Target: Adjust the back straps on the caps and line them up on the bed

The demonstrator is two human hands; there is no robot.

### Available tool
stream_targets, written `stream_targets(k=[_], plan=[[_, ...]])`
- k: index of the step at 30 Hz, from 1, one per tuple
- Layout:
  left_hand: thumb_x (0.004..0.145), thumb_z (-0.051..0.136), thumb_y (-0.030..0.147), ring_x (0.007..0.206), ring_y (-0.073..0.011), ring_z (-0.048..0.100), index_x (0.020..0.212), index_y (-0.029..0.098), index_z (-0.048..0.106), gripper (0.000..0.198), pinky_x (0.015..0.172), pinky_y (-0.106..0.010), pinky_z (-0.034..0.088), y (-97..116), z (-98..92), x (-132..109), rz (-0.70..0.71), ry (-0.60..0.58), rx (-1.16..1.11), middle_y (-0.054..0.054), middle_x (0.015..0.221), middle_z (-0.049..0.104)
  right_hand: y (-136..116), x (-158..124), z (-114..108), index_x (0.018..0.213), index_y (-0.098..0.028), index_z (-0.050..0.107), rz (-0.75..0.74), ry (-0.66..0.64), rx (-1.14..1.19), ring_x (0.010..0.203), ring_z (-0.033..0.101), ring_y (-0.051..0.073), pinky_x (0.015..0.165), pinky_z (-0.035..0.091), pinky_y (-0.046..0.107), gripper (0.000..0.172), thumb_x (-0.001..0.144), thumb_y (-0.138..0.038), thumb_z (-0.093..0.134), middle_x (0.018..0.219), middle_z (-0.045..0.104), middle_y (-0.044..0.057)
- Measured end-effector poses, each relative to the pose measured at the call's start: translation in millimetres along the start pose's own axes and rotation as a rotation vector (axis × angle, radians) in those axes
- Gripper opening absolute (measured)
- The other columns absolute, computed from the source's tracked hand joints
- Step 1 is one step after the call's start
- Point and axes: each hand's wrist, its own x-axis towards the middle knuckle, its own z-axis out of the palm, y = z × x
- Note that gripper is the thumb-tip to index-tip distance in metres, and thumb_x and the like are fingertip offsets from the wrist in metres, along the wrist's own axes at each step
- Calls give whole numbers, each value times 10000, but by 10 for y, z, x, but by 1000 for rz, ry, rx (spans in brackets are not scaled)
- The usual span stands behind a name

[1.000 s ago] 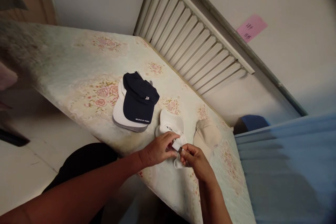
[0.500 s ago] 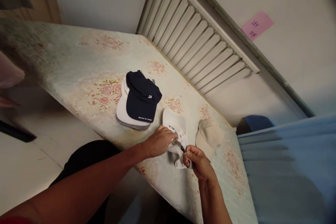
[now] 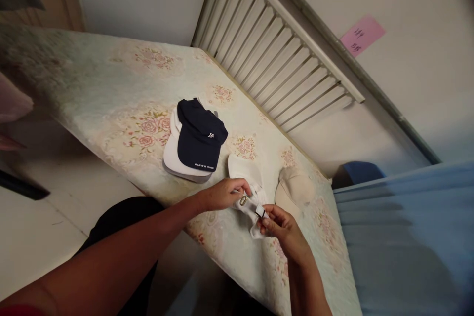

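A white baseball cap [image 3: 245,170] lies on the floral-covered table [image 3: 148,89], its brim pointing away from me. My left hand [image 3: 227,193] pinches one side of its back strap, beside a small oval metal eyelet [image 3: 243,200]. Opposite, my right hand [image 3: 279,224] grips the other strap end, where a dark-edged metal buckle [image 3: 259,211] shows near the fingertips. The two strap ends look apart. Part of the cap's crown is hidden behind my hands.
Left of the white cap sits a stack with a navy cap [image 3: 202,136] over white and grey ones. A beige cap [image 3: 296,190] lies to the right. Beyond the table stands a white radiator [image 3: 270,49]; a blue curtain [image 3: 407,237] hangs at the right.
My right hand has turned the buckle so its bright face shows. My left fingers have shifted slightly on the strap, and the eyelet is more exposed.
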Motion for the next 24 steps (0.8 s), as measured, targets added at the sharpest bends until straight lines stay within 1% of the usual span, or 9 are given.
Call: stream_targets(k=[3, 5, 8, 11, 14, 17, 20, 22, 24], plan=[[800, 446, 166, 639, -105, 501, 918, 149, 578, 178, 620, -210, 374, -4, 13, -6, 15, -3, 1, 22, 694, 559, -67, -22, 118, 1083, -245, 595, -58, 87, -148, 689, 531, 132, 643, 401, 255, 395, 701, -282, 689, 799, 603, -16], [799, 445, 164, 653, -108, 507, 918, 148, 573, 175, 632, -212, 380, -4, 23, -18, 19, -3, -7, 21, 701, 555, -87, -32, 219, 1105, -255, 585, -113, 180, -310, 713, 531, 138, 668, 404, 258, 439, 679, -222, 685, 833, 610, -19], [792, 443, 155, 668, -109, 511, 914, 149, 569, 176, 638, -211, 383, 22, 51, -59, 10, 3, -6, 19, 716, 555, -75, -59, 340, 971, -232, 623, -151, 287, -507, 634, 503, 137, 619, 389, 259, 269, 703, -206, 631, 721, 595, -24], [790, 439, 149, 692, -111, 519, 895, 154, 573, 171, 652, -211, 387, 81, 113, -130, 4, -6, 31, 14, 745, 567, -31, -128, 378, 837, -220, 622, -158, 316, -562, 567, 467, 135, 552, 351, 258, 120, 731, -202, 568, 610, 545, -31], [800, 436, 156, 710, -114, 530, 898, 161, 569, 165, 669, -213, 394, 151, 213, -218, 18, -17, 80, 14, 755, 573, 13, -244, 358, 802, -218, 622, -193, 319, -533, 553, 463, 134, 536, 335, 256, 118, 719, -180, 547, 605, 545, -28], [802, 434, 155, 710, -117, 536, 943, 172, 552, 184, 676, -216, 398, 210, 327, -313, 29, -7, 148, 17, 759, 577, 50, -377, 329, 814, -220, 637, -233, 303, -542, 579, 496, 141, 555, 353, 257, 167, 701, -152, 536, 646, 587, -18], [792, 424, 141, 729, -124, 546, 967, 184, 543, 215, 697, -226, 403, 235, 423, -413, 27, -5, 237, 13, 792, 590, 111, -502, 303, 889, -232, 651, -258, 265, -536, 657, 553, 167, 624, 411, 273, 231, 704, -150, 540, 740, 640, 1], [772, 423, 123, 754, -135, 551, 957, 190, 549, 234, 724, -240, 405, 226, 468, -485, 26, -3, 321, 7, 816, 599, 186, -580, 276, 975, -242, 652, -302, 285, -515, 799, 588, 205, 743, 447, 315, 294, 703, -164, 572, 878, 666, 30], [756, 423, 110, 782, -149, 550, 942, 193, 558, 244, 752, -257, 405, 205, 497, -561, 21, 10, 415, -1, 838, 609, 295, -658, 232, 1071, -247, 635, -356, 357, -496, 975, 570, 246, 886, 428, 376, 384, 692, -187, 620, 1041, 652, 62]])
